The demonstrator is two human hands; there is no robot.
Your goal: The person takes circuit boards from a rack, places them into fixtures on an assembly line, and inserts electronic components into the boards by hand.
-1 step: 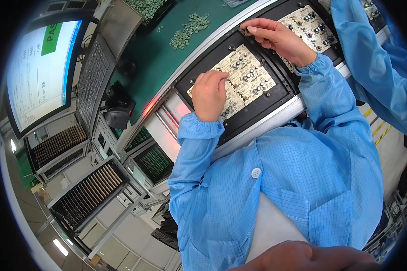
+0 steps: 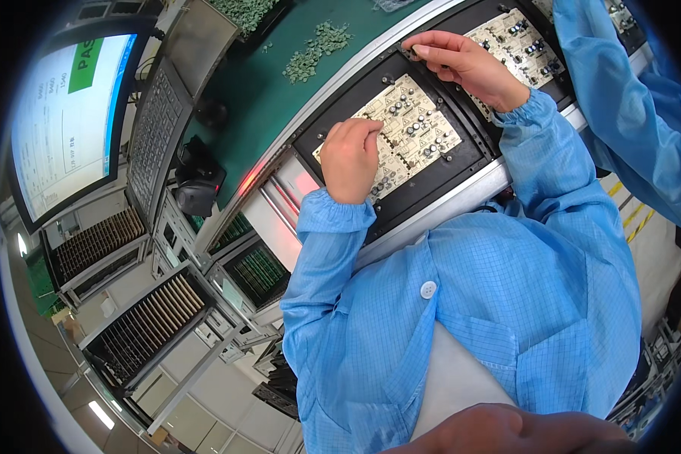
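Note:
A cream-coloured circuit board (image 2: pixel 424 129) with several small black cylindrical components lies in a black carrier frame (image 2: pixel 461 163). My left hand (image 2: pixel 350 160) is over the board's left part, its fingers curled together with the tips down at the surface. Whatever it grips there is hidden. Above the far right corner of that frame, my right hand (image 2: pixel 473 72) pinches a small dark part (image 2: pixel 412 52) between thumb and forefinger; its kind is too small to make out. Partly behind the right hand, a second cream board (image 2: pixel 518 49) sits in another black frame.
Small green parts (image 2: pixel 318 51) lie in a loose pile on the green work surface (image 2: pixel 261 113). To the left are a monitor (image 2: pixel 72 121), a keyboard (image 2: pixel 157 132) and a black scanner-like device (image 2: pixel 198 193). Racks of boards (image 2: pixel 151 325) stand lower left. A co-worker's blue sleeve (image 2: pixel 620 98) is close on the right.

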